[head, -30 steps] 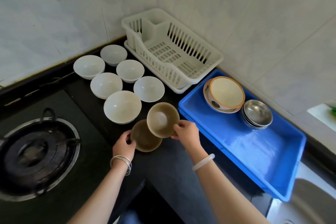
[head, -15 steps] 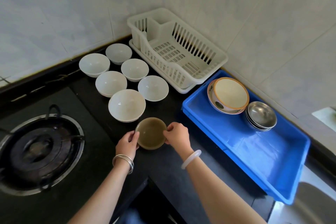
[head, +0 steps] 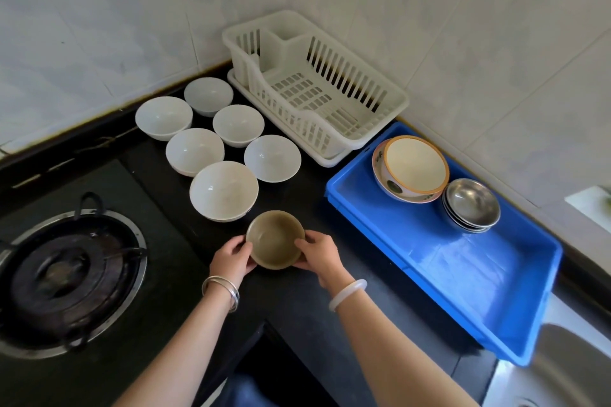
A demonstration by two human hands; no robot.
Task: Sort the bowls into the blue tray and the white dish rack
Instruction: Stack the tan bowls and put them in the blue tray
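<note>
Both hands, left hand (head: 231, 258) and right hand (head: 319, 256), clasp the brown bowl (head: 275, 239); lift level toward the blue tray (head: 489, 301) at three o'clock.

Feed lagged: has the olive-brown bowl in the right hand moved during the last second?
Yes. The olive-brown bowl went left and down, away from the blue plastic tray, onto its twin.

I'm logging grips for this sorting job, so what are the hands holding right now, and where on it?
Both hands, left hand and right hand, hold the stacked olive-brown round bowls by opposite sides at the rim.
</note>
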